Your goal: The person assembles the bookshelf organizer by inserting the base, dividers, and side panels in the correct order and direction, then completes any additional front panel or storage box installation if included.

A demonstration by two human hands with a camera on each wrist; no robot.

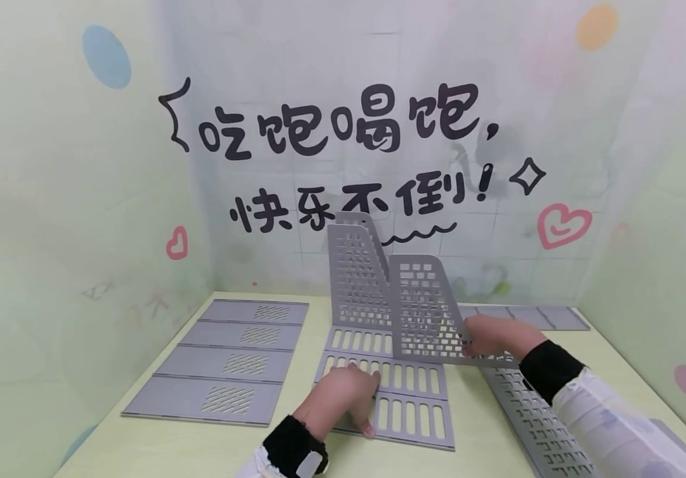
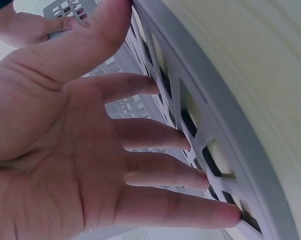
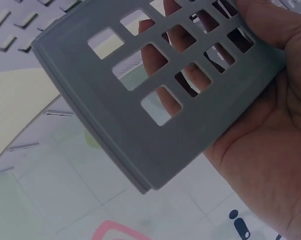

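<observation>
A grey slotted base panel (image 1: pixel 414 394) lies on the table, and my left hand (image 1: pixel 345 392) rests on it. In the left wrist view, the straight fingers (image 2: pixel 160 170) touch its slotted surface, thumb raised toward the edge. Two perforated file-rack dividers (image 1: pixel 351 272) stand upright at the base's far end. My right hand (image 1: pixel 492 335) grips the low arm of another perforated divider (image 1: pixel 399 312). Its tall part stands over a seam of the base; whether it is seated cannot be told. In the right wrist view, the right fingers curl behind the perforated plate (image 3: pixel 115 135), thumb in front.
Several grey panels with slanted slots (image 1: pixel 223 358) lie in a row at left. More flat grey panels (image 1: pixel 522 317) lie at the back right. A perforated panel (image 1: pixel 534 411) lies under the right forearm. Fabric walls (image 1: pixel 68 232) enclose the table.
</observation>
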